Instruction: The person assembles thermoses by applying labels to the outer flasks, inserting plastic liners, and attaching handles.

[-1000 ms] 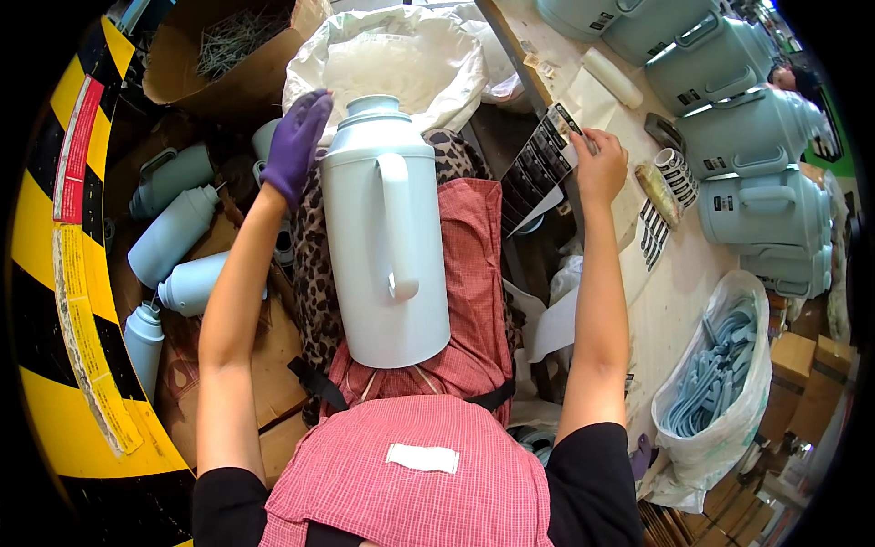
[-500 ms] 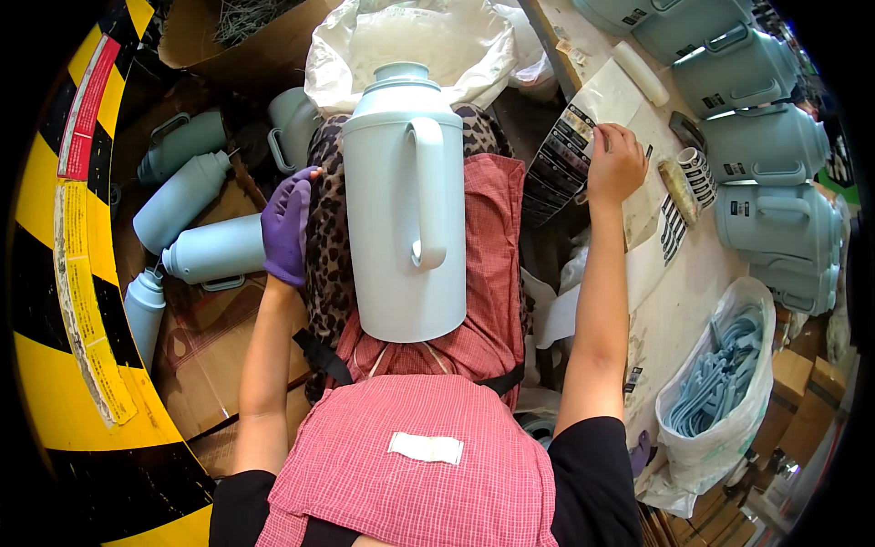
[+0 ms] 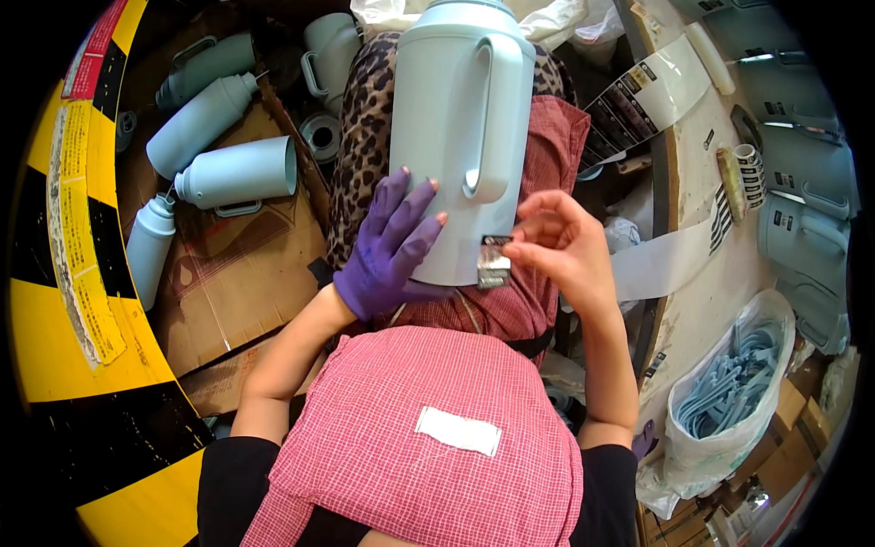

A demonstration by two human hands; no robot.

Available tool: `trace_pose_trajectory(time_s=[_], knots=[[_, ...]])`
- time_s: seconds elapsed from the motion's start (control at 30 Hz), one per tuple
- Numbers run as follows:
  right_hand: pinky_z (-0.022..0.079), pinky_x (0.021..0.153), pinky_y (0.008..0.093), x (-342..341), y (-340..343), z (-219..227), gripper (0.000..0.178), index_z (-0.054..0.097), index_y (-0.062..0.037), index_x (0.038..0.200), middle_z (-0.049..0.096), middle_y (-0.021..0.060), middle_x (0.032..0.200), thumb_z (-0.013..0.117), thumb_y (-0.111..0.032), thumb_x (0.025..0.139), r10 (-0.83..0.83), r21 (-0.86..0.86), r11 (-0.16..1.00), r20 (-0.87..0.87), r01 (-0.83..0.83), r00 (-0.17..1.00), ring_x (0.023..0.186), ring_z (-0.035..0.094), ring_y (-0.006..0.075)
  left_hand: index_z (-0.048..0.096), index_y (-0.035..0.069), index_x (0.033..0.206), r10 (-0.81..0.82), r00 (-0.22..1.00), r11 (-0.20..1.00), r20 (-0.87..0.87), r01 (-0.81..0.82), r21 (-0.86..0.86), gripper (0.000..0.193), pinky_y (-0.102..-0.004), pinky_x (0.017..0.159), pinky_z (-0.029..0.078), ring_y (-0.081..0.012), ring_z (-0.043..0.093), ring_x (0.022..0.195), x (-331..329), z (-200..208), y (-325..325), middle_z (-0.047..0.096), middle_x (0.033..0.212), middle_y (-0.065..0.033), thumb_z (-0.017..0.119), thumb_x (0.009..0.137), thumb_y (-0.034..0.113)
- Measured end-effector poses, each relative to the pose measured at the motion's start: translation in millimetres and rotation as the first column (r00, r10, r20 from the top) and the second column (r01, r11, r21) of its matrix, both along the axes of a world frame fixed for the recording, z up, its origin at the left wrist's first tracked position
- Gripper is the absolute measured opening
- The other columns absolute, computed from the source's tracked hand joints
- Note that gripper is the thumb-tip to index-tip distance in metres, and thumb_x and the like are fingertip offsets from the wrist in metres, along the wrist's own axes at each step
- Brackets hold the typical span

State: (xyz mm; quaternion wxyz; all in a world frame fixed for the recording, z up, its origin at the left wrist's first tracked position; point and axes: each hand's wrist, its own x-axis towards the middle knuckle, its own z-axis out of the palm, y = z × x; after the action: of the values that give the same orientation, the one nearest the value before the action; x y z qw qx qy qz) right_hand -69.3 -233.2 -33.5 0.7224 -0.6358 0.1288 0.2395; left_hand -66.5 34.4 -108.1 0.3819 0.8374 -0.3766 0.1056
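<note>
A pale blue thermos jug shell (image 3: 447,137) with a side handle lies over my lap, its neck away from me and its base toward me. My left hand (image 3: 387,246), in a purple glove with bare fingertips, rests spread on the jug's lower left side. Bare and bent into a pinch, my right hand (image 3: 565,251) holds the edge of a small black and silver sticker (image 3: 493,264) against the jug near its base. Whether the sticker is fully stuck down cannot be seen. Beyond that hand, a sheet of dark stickers (image 3: 629,109) hangs over the bench edge.
Several blue jug shells (image 3: 239,173) lie on cardboard (image 3: 228,283) at my left, beside a yellow and black striped barrier (image 3: 82,401). On the right-hand bench (image 3: 697,237) stand labelled jugs (image 3: 802,237), a sticker roll (image 3: 750,173) and a white bag of blue handles (image 3: 729,383).
My right hand has come from the sticker sheet to the jug's base with a sticker. My left hand has moved onto the jug. The view has shifted.
</note>
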Motion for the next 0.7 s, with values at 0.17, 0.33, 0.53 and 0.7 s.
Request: trace_pose_trajectory(time_s=[0.17, 0.33, 0.53, 0.7], knots=[[0.056, 0.074, 0.0224, 3, 17, -15, 0.029, 0.058, -0.0014, 0.107, 0.072, 0.0075, 0.089, 0.077, 0.004, 0.085, 0.018, -0.006, 1.0, 0.014, -0.018, 1.0, 0.083, 0.072, 0.0106, 0.054, 0.017, 0.14, 0.012, 0.999, 1.0, 0.029, -0.012, -0.026, 0.068, -0.0637, 0.117, 0.031, -0.0534, 0.034, 0.145, -6, -14, 2, 0.042, 0.154, -0.0258, 0.082, 0.081, 0.037], [0.056, 0.072, 0.0256, 5, 35, -1, 0.029, 0.061, -0.0003, 0.096, 0.072, 0.0082, 0.087, 0.084, -0.007, 0.08, 0.12, -0.44, 0.896, 0.12, -0.056, 0.985, 0.079, 0.072, 0.0115, 0.07, 0.028, 0.124, 0.043, 0.998, 0.986, 0.038, -0.048, 0.157, 0.049, -0.0604, 0.119, 0.03, -0.0515, 0.027, 0.149, -9, 0, 2, 0.037, 0.158, -0.0213, 0.085, 0.078, 0.031], [0.054, 0.074, 0.0303, -5, -15, -50, 0.023, 0.066, -0.0005, 0.096, 0.065, 0.0069, 0.094, 0.082, -0.01, 0.081, 0.065, -0.581, 0.806, 0.28, 0.115, 0.958, 0.08, 0.066, 0.0157, 0.07, 0.043, 0.12, 0.007, 0.988, 0.984, 0.154, -0.034, 0.174, 0.046, -0.0603, 0.12, 0.028, -0.0464, 0.023, 0.151, -2, -14, -7, 0.037, 0.158, -0.0142, 0.084, 0.078, 0.032], [0.053, 0.086, 0.0302, -42, -71, -20, 0.017, 0.07, -0.0017, 0.104, 0.068, 0.0075, 0.108, 0.075, -0.005, 0.088, -0.026, -0.554, 0.667, 0.65, 0.498, 0.759, 0.095, 0.066, 0.0186, 0.072, 0.036, 0.122, -0.136, 0.99, 0.99, 0.04, 0.135, 0.031, 0.047, -0.0639, 0.116, 0.031, -0.0383, 0.038, 0.143, 9, 13, 24, 0.05, 0.147, -0.0057, 0.086, 0.077, 0.036]])
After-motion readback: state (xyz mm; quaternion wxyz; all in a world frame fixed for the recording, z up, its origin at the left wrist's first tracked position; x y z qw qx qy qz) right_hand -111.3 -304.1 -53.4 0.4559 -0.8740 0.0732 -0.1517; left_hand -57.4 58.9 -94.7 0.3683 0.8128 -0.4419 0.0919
